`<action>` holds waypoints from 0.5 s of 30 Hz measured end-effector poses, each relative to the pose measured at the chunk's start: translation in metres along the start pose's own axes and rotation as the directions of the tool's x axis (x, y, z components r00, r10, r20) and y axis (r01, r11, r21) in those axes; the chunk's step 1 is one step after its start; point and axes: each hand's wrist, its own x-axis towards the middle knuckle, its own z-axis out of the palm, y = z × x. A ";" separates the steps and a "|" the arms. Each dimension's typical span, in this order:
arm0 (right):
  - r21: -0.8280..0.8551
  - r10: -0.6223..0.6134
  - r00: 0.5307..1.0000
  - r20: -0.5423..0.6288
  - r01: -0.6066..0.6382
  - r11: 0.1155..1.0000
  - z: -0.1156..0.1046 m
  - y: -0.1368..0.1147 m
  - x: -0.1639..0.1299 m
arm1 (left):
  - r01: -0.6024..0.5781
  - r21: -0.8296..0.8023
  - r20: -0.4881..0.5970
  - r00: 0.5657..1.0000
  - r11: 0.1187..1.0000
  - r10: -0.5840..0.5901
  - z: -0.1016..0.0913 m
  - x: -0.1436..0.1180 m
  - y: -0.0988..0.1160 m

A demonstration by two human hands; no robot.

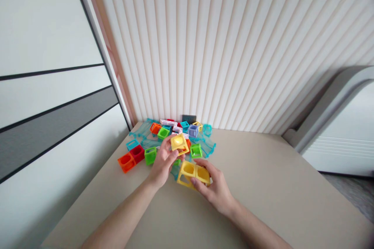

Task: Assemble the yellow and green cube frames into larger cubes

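Note:
My left hand (162, 162) holds a single yellow hollow cube (179, 143), lifted a little above the table. My right hand (215, 186) grips a pair of joined yellow cubes (193, 173) lower down and nearer to me. The single cube hangs just above and behind the joined pair, with a small gap between them. Both forearms reach in from the bottom edge.
A heap of coloured plastic cubes and clear blue pieces (175, 134) lies at the far side of the beige table (263, 186), against a ribbed wall. An orange cube (126, 162), red cube (137, 153) and green cube (150, 155) sit left of my hands. A dark socket (189, 118) is on the wall.

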 end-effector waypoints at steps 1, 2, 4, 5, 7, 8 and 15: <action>-0.002 0.002 1.000 0.000 -0.002 1.000 0.000 0.000 0.000 | 0.000 -0.031 0.006 1.000 1.000 0.000 0.000 0.000 -0.001; -0.004 0.003 1.000 0.001 -0.003 1.000 0.000 0.000 0.000 | 0.003 -0.054 0.000 1.000 0.999 -0.003 0.000 -0.001 -0.002; -0.013 0.001 1.000 0.009 0.000 1.000 0.000 0.000 0.000 | 0.009 -0.053 -0.035 0.999 0.999 -0.011 -0.001 -0.001 -0.004; -0.019 -0.002 1.000 0.014 0.002 1.000 0.000 -0.001 0.000 | 0.007 -0.029 -0.055 0.998 1.000 -0.008 -0.002 -0.001 -0.006; -0.030 -0.009 1.000 0.016 0.009 0.999 0.000 -0.002 0.000 | -0.011 0.033 -0.084 0.996 0.999 0.013 -0.004 0.000 -0.009; -0.033 -0.013 1.000 0.013 0.014 0.999 0.000 -0.002 0.000 | -0.023 0.064 -0.090 0.996 0.998 0.029 -0.006 0.000 -0.010; -0.013 -0.029 0.999 -0.017 0.029 0.999 0.000 -0.005 0.001 | -0.149 0.270 0.028 0.989 0.951 0.146 -0.008 -0.004 -0.006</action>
